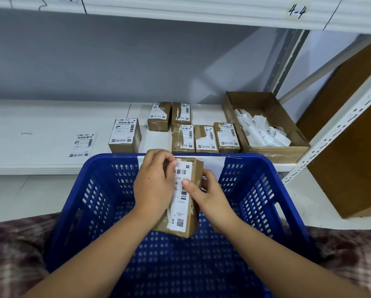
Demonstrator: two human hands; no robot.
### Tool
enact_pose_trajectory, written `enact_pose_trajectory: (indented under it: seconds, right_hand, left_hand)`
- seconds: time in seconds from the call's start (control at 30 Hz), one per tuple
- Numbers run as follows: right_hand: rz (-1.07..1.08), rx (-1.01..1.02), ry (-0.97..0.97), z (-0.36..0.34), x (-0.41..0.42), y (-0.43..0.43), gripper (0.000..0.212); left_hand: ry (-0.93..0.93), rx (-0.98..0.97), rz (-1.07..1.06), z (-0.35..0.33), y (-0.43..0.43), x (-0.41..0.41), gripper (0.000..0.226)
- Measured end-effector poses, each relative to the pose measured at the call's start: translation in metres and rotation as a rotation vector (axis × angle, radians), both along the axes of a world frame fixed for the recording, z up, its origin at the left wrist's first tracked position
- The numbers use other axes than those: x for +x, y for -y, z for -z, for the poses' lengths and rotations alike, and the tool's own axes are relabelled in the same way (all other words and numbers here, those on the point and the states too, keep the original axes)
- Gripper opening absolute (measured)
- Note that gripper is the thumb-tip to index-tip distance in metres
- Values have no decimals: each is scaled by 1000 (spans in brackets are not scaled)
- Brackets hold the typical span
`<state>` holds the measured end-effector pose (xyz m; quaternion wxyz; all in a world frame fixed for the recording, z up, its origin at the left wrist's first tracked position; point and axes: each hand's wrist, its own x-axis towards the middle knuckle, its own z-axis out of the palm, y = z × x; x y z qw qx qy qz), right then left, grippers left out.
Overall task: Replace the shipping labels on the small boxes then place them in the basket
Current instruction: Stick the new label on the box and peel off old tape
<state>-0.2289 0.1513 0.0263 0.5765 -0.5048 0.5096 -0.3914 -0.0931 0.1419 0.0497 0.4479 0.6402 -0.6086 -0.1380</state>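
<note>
We hold the small box [195,221] over the basket [255,190], our right hand [212,198] gripping its side to steady it. Our left hand [153,186] pinches the top edge of the label [179,203], apparently to peel it.

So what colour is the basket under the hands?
Blue: the perforated plastic basket, clearest in the head view.

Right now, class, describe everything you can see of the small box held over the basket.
The small box is an oblong brown cardboard parcel, held tilted over the blue basket, long axis pointing away from the person. A white shipping label with barcodes, "220" and a QR code covers its upper face. The left hand grips its left side, fingertips at the label's top corner; the right hand holds the right side, thumb pressing the label.
</note>
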Motion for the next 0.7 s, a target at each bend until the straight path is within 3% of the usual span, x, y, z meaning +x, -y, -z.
enact_pose_trajectory:
  seconds: [0.13,0.2,0.33,0.7]
  right_hand:
    - [38,76,43,-4,3,2,54]
    - [64,149,70,-7,3,6,46]
    - [49,252,108,-12,3,10,50]
    - [50,400,335,-24,-5,14,32]
  left_hand:
    - [85,-38,-22,4,1,0,8]
    - [199,-134,8,7,1,-2,6]
    - [421,-298,31,11,2,-4,18]
    - [369,-339,100,5,-2,-10,18]
